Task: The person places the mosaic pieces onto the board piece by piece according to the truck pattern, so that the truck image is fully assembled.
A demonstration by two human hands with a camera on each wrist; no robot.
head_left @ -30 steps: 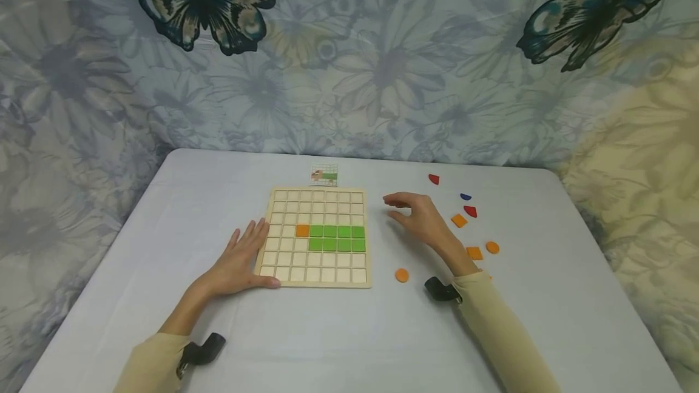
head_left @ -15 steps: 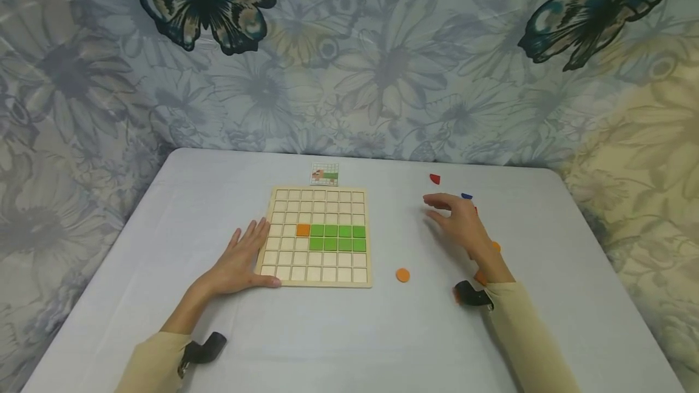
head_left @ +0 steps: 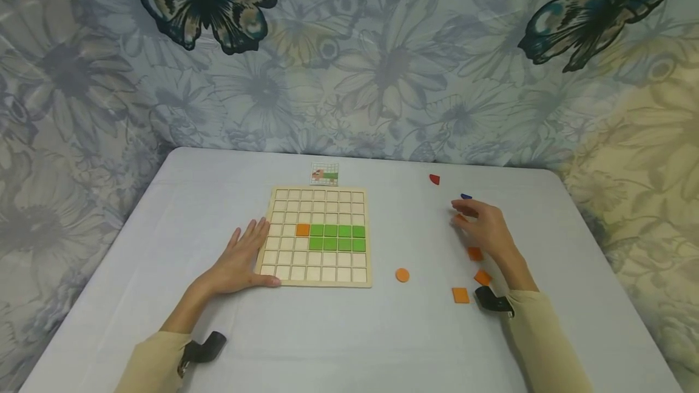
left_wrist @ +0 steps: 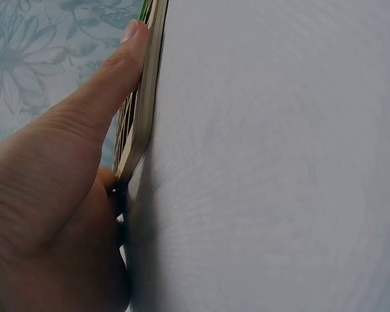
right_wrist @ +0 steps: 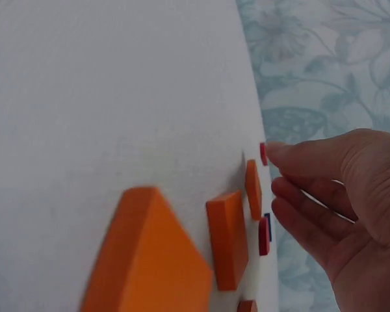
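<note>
A wooden grid board (head_left: 327, 286) lies on the white table. One orange square tile (head_left: 303, 230) and two rows of green square tiles (head_left: 330, 231) fill part of its grid. My left hand (head_left: 235, 267) is spread at the board's left side, fingers along that edge. In the left wrist view, the thumb (left_wrist: 114, 78) lies across the near edge. To the right, my right hand (head_left: 486, 227) hovers over loose pieces, thumb and fingers curved but apart, holding nothing. Its fingertips are close to an orange square tile (right_wrist: 253, 188) and overlap the blue piece (head_left: 466, 196) in the head view.
Behind the board lies a small pattern card (head_left: 324, 173). A red quarter-round piece (head_left: 434, 179) is farther back. An orange disc (head_left: 402, 275) lies right of the board. Orange squares (head_left: 460, 295) lie near the right wrist. A floral cloth (head_left: 349, 77) hangs behind the table.
My right hand has moved right, from beside the board to over the loose pieces, uncovering orange squares near the wrist. My left hand and the board have stayed put.
</note>
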